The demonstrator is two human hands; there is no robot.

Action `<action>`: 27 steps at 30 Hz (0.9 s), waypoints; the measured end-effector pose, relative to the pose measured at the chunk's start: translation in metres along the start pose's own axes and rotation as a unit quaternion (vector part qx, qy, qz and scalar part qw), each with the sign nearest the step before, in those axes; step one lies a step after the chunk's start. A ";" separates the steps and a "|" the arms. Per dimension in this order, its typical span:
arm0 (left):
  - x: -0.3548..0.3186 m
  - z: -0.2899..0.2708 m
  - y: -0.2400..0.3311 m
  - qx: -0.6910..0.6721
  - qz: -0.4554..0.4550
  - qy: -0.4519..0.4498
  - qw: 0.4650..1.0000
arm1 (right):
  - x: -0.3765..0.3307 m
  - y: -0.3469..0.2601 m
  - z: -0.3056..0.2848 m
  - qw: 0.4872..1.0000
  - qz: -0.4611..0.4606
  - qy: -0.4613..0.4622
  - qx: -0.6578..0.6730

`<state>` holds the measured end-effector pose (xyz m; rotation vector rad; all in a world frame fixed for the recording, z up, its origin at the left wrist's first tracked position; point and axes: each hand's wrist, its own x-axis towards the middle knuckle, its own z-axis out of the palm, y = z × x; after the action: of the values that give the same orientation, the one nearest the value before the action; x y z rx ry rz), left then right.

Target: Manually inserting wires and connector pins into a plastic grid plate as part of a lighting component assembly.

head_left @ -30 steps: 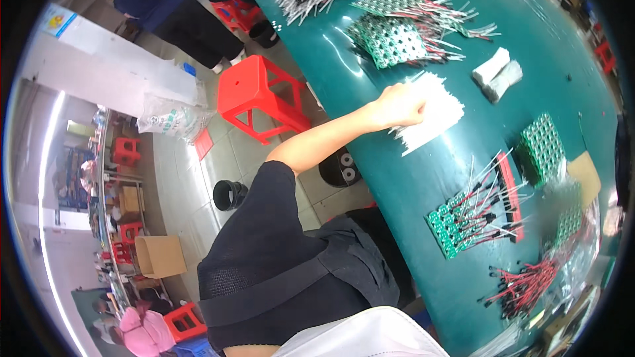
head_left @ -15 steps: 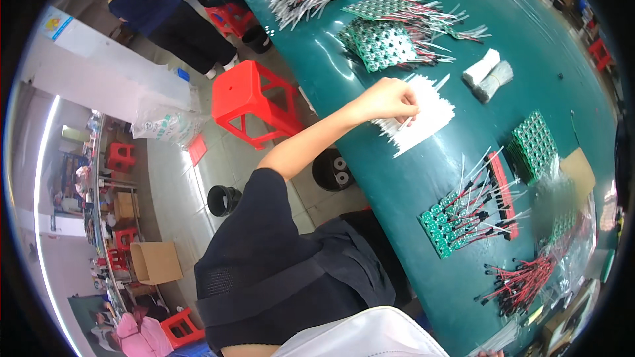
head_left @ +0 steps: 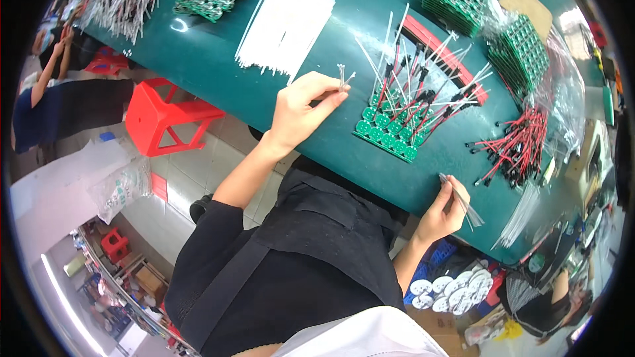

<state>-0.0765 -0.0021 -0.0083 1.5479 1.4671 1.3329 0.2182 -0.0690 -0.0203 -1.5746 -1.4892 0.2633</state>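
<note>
White wires (head_left: 342, 78): a few short ones pinched at the fingertips of the left hand (head_left: 301, 111), held just above the green tabletop (head_left: 218, 59). Loose pile of white wires (head_left: 286, 26) lies ahead-left of that hand; green circuit panel (head_left: 390, 129) with red, black and white leads sits just to its right. Right hand (head_left: 444, 210) is closed on a thin bundle of white wires (head_left: 462, 201) at the near tabletop edge, red-black lead bundle (head_left: 512, 149) beyond it.
</note>
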 end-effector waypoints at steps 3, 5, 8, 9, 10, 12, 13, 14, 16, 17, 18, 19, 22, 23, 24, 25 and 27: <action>-0.004 0.002 -0.002 0.015 -0.028 0.001 1.000 | 0.003 -0.022 0.003 0.973 0.145 0.024 0.180; -0.009 0.007 -0.002 0.010 -0.013 0.004 1.000 | 0.007 -0.048 0.014 0.954 0.149 0.001 0.262; -0.015 0.012 0.000 -0.063 -0.007 -0.028 0.998 | 0.012 -0.069 0.043 0.954 0.101 -0.076 0.273; -0.015 0.014 0.002 -0.065 -0.009 -0.032 0.997 | 0.014 -0.071 0.053 0.956 0.075 -0.104 0.264; -0.015 0.016 0.007 -0.083 -0.043 -0.022 0.995 | 0.015 -0.075 0.065 0.955 0.082 -0.102 0.267; -0.014 0.017 0.012 -0.101 -0.080 -0.013 0.992 | 0.016 -0.080 0.086 0.958 0.079 -0.091 0.261; -0.013 0.017 0.013 -0.094 -0.077 -0.018 0.992 | 0.016 -0.079 0.091 0.967 0.066 -0.088 0.231; -0.013 0.017 0.014 -0.086 -0.075 -0.022 0.993 | 0.016 -0.079 0.096 0.970 0.055 -0.090 0.217; -0.015 0.017 0.012 -0.091 -0.074 -0.026 0.993 | 0.016 -0.080 0.099 0.974 0.046 -0.093 0.202; -0.016 0.017 0.010 -0.096 -0.071 -0.030 0.992 | 0.017 -0.080 0.099 0.980 0.026 -0.094 0.174; -0.016 0.017 0.010 -0.096 -0.073 -0.031 0.992 | 0.017 -0.080 0.099 0.985 0.006 -0.095 0.146; -0.014 0.017 0.009 -0.086 -0.061 -0.031 0.994 | 0.016 -0.079 0.100 0.985 0.007 -0.096 0.145; -0.012 0.017 0.010 -0.066 -0.040 -0.031 0.997 | 0.018 -0.079 0.101 0.986 -0.003 -0.099 0.130; -0.012 0.017 0.010 -0.057 -0.029 -0.031 0.998 | 0.019 -0.080 0.100 0.987 -0.006 -0.100 0.128; -0.011 0.017 0.010 -0.057 -0.030 -0.031 0.997 | 0.019 -0.080 0.100 0.987 -0.009 -0.101 0.126; -0.011 0.016 0.010 -0.053 -0.031 -0.032 0.998 | 0.019 -0.080 0.101 0.987 -0.009 -0.102 0.125; -0.011 0.016 0.011 -0.050 -0.032 -0.033 0.998 | 0.019 -0.080 0.101 0.987 -0.011 -0.101 0.126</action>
<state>-0.0566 -0.0111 -0.0058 1.4564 1.3758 1.2859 0.0987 -0.0181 -0.0104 -1.3587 -1.5588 0.5898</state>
